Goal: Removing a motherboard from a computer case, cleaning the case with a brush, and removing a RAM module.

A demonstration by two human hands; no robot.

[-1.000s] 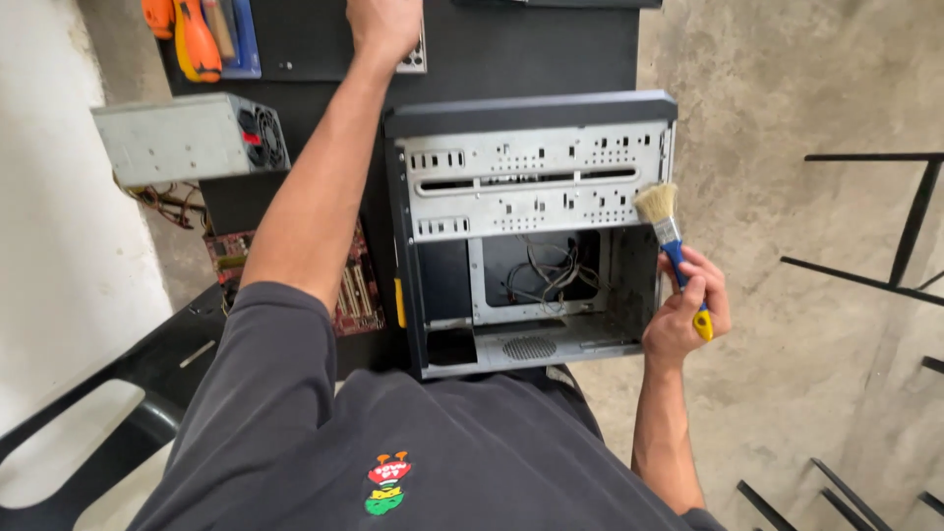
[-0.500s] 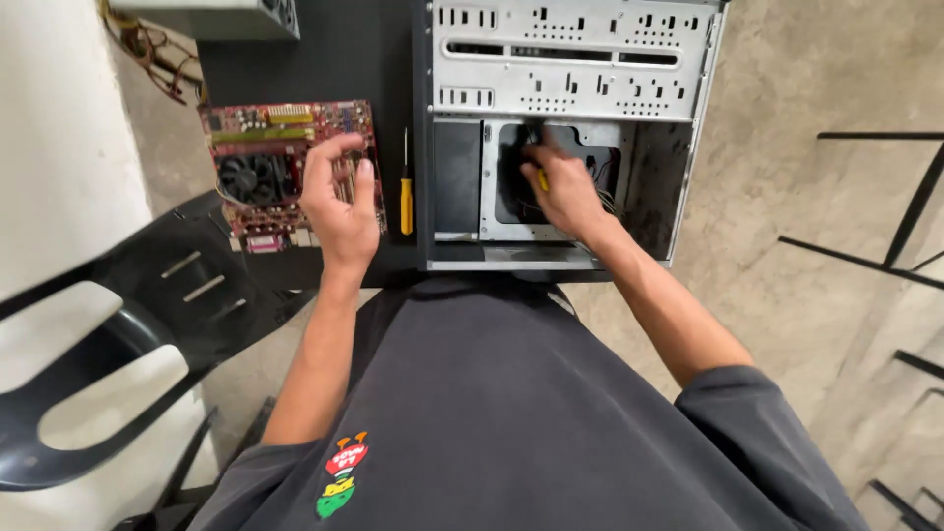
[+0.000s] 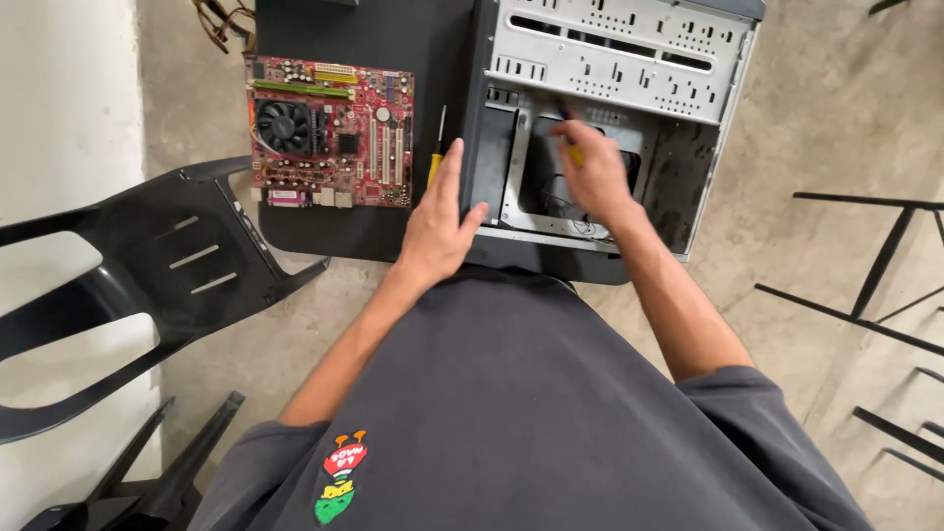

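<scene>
An open black and grey computer case (image 3: 629,69) lies on a dark table (image 3: 374,59). My left hand (image 3: 440,218) rests flat against the case's near left edge, fingers together. My right hand (image 3: 593,172) is inside the case opening, blurred, closed on a brush with a yellow handle end (image 3: 576,153); its bristles are hidden. A red motherboard (image 3: 329,130) with a black fan lies on the table to the left. A yellow-handled screwdriver (image 3: 435,157) lies between the motherboard and the case.
A black plastic chair (image 3: 147,285) stands at the left, beside the table. Black metal frame legs (image 3: 875,285) cross the concrete floor at the right. A bundle of cables (image 3: 221,20) lies at the top left. My dark shirt fills the bottom.
My left hand moved from the motherboard to the case's left edge. My right hand stays inside the case with the brush. The view shifted slightly.
</scene>
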